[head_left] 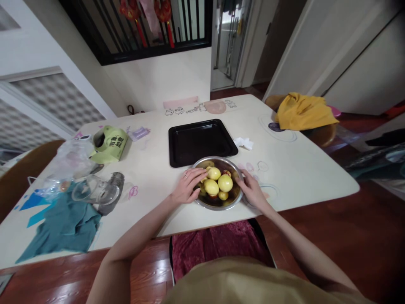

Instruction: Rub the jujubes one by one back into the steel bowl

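Observation:
A round metal bowl (218, 207) stands near the table's front edge, filled with several smooth yellow fruits (225, 183) and some darker reddish-brown ones partly hidden beneath. I cannot tell their exact kind. Over the bowl's left rim lies my left hand (190, 185), its fingers stretched out together, tips reaching the fruits on that side. My right hand (252, 188) grips the right rim, with some fingers hidden by the bowl. Directly behind the bowl lies a black baking tray (202, 141), its near edge close to the bowl's far rim.
A crumpled white tissue (244, 143) lies right of the tray. At left are a green box (110, 143), clear plastic bags (72, 156), a transparent container (95, 191) and a teal cloth (68, 219). Yellow cloth (303, 112) drapes a chair at right. A maroon-covered seat (218, 247) is below the table edge.

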Motion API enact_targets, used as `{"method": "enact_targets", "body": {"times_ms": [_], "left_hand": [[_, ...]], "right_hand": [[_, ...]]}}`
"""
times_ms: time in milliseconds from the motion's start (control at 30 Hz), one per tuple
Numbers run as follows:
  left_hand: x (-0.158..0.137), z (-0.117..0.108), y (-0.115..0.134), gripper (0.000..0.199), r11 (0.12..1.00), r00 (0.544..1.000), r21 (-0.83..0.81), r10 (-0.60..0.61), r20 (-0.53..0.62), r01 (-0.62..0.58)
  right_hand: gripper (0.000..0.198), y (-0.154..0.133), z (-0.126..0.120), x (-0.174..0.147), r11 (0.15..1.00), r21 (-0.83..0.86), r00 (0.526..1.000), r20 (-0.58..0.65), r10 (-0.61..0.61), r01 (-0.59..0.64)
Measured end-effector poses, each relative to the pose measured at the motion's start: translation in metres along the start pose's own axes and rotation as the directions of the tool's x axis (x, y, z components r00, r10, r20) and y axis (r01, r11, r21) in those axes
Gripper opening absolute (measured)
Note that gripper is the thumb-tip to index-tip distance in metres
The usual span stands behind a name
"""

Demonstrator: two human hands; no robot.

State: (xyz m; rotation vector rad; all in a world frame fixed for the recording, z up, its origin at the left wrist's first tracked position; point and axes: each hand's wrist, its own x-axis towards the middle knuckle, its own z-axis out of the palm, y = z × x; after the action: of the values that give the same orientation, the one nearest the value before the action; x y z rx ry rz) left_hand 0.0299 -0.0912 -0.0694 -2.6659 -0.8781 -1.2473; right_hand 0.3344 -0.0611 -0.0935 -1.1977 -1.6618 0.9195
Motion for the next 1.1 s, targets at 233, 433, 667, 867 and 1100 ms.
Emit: {"method": "enact_targets", "body": {"times_ms": [233, 433, 667, 867, 1100], "left_hand": [[-0.001, 0.005, -0.001, 0.058, 1.0, 1.0, 0.004, 0.0, -0.012, 0.0], [-0.002, 0.007, -0.002, 0.061, 0.997, 0.98, 0.07, 0.037, -0.198, -0.023], [-0.005, 0.002, -0.011, 0.061, 0.977, 0.97, 0.138, -0.132, -0.206, 0.162], [-0.01, -0.004, -0.033, 0.063, 0.881, 0.892, 0.136, -0.445, -0.08, 0.452], [-0.017, -0.009, -0.053, 0.064, 0.8, 0.804, 0.146, -0.593, 0.043, 0.583]], "right_hand": [[0.026, -0.027, 0.0, 0.007, 0.801, 0.217, 0.797, 0.409, 0.445, -0.558], [0.021, -0.054, -0.009, 0.027, 0.812, 0.155, 0.812, 0.284, 0.509, -0.563], [0.014, -0.082, -0.013, 0.091, 0.891, 0.071, 0.881, 0.2, 0.428, -0.449], [0.019, -0.089, 0.013, 0.151, 0.921, -0.016, 0.91, 0.15, 0.387, -0.39], [0.022, -0.086, 0.044, 0.194, 0.933, -0.144, 0.927, 0.137, 0.349, -0.33]]}}
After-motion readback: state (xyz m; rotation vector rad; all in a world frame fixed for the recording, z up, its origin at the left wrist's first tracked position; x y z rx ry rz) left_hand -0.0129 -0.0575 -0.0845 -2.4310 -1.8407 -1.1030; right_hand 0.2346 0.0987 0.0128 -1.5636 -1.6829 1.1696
